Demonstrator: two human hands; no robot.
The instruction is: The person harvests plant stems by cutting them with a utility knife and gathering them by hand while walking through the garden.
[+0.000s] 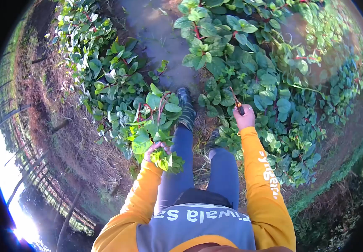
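Greens fill most of the frame: leafy plants with red stems spread across the upper middle and right, and another patch runs down the upper left. Between them a strip of wet, muddy ground leads up to the top edge.

The left hand, just left of centre, is closed around a bunch of cut leafy stems. The bunch stands up from the fist, its big leaves fanning above the hand and smaller leaves hanging below it.

The right hand, right of centre, is closed on the handle of a small cutter. Its orange-and-dark tip points up into the plants on the right. Whether the blade touches a stem cannot be told.

Both arms wear yellow sleeves; the right one carries white lettering. Below, in the lower middle, are blue trousers and a grey vest. A dark boot stands at centre, between the two hands, on trampled straw. A fence curves down the lower left edge.
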